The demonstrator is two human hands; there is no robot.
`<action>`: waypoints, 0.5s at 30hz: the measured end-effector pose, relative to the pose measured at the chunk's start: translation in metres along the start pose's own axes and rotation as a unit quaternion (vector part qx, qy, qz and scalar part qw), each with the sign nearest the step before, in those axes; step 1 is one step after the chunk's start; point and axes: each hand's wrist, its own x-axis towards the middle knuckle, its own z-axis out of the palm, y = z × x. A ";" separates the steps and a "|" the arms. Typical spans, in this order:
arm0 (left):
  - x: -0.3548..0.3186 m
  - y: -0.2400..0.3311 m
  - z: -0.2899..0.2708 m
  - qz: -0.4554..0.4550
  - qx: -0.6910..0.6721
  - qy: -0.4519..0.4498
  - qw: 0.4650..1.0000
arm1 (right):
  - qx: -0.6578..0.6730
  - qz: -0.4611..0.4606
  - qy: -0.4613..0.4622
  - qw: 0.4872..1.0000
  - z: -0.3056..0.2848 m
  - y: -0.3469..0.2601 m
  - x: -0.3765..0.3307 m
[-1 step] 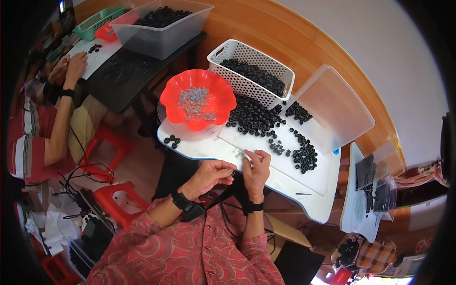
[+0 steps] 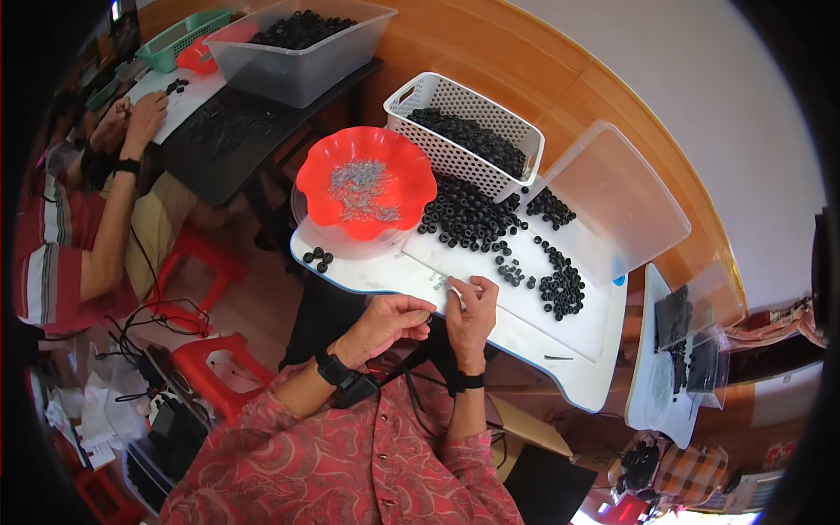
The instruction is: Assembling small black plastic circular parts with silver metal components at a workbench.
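Note:
At the near edge of the white table [image 2: 516, 337], my left hand [image 2: 394, 322] is closed, with thumb and index finger pinched together. A small dark bit shows at its fingertips, too small to make out. Close to its right, my right hand [image 2: 472, 322] is over the table edge with bent fingers spread apart; I see nothing held in it. Beyond my hands lies a heap of small black ring-like pieces [image 2: 468, 217], with smaller groups to its right. A red wavy-rimmed bowl [image 2: 319, 184] of thin silvery metal bits stands at the left.
A white perforated basket [image 2: 451, 162] of black pieces stands behind the heap, beside a clear plastic lid [image 2: 612, 197]. A thin dark tool [image 2: 558, 357] lies at the right. Left, a co-worker's hands [image 2: 140, 118] are at another table, near a large clear bin [image 2: 289, 74].

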 end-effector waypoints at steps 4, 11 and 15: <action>0.000 -0.002 -0.006 0.002 -0.007 0.009 1.000 | -0.003 -0.004 0.007 1.000 0.000 -0.004 -0.001; 0.002 -0.004 -0.008 0.004 -0.030 0.010 0.999 | 0.066 0.031 0.005 0.997 -0.004 0.003 -0.001; 0.003 -0.007 -0.009 -0.003 -0.040 0.011 0.999 | 0.019 0.023 -0.023 0.999 -0.004 -0.007 0.000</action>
